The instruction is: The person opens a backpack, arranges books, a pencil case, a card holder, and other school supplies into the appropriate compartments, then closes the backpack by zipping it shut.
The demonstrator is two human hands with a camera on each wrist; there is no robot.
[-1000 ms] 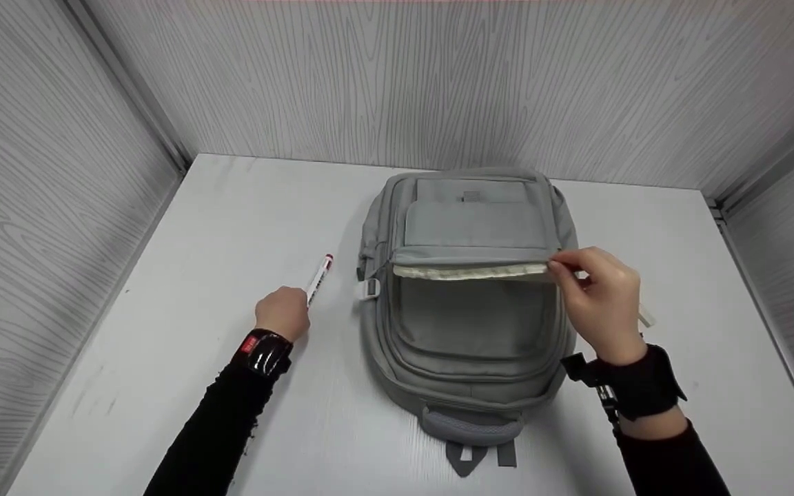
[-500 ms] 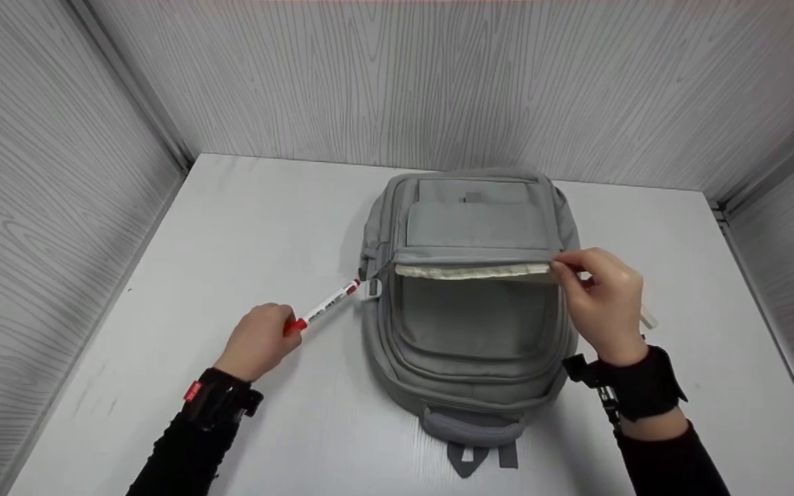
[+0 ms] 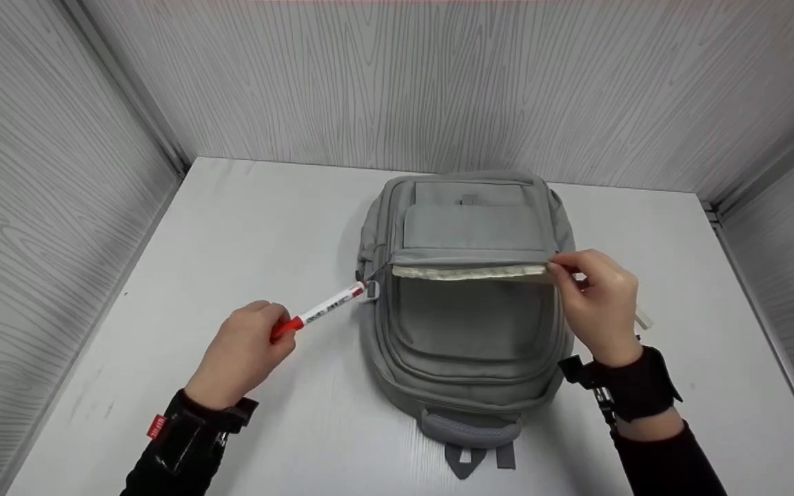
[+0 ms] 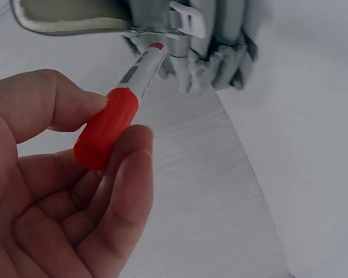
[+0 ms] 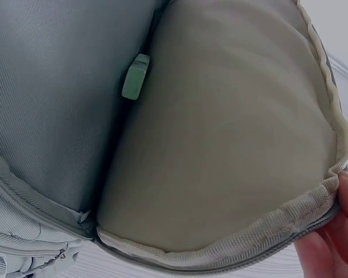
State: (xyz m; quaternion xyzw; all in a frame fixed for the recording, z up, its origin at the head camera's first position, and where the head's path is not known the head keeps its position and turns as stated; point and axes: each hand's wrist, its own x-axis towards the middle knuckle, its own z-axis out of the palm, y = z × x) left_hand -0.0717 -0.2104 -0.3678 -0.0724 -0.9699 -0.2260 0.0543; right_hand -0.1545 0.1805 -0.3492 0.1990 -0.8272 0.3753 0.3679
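Observation:
A grey backpack (image 3: 469, 393) lies on the white table with its front pocket unzipped. My right hand (image 3: 597, 303) pinches the edge of the pocket's flap (image 5: 232, 133) and holds it raised, its cream lining showing. Deep in the pocket sits a small green block (image 5: 136, 77), seen only in the right wrist view. Left of the backpack, my left hand (image 3: 245, 348) grips a marker (image 4: 119, 110) by its red cap, between thumb and fingers. The marker's white barrel points up and right, its far end overlapping the backpack's side buckle (image 3: 372, 291) in the head view; contact cannot be told.
The white table (image 3: 252, 227) is bounded by grey wood-grain panels (image 3: 369, 83) at the back and both sides. A pale strip (image 3: 644, 318) shows beside the right hand. The backpack's carry handle (image 3: 469, 428) faces the near edge.
My left hand has drawn back toward the near left and turned, swinging the marker from steep to slanting right, its end now at the backpack's side. The right hand and flap stay nearly still.

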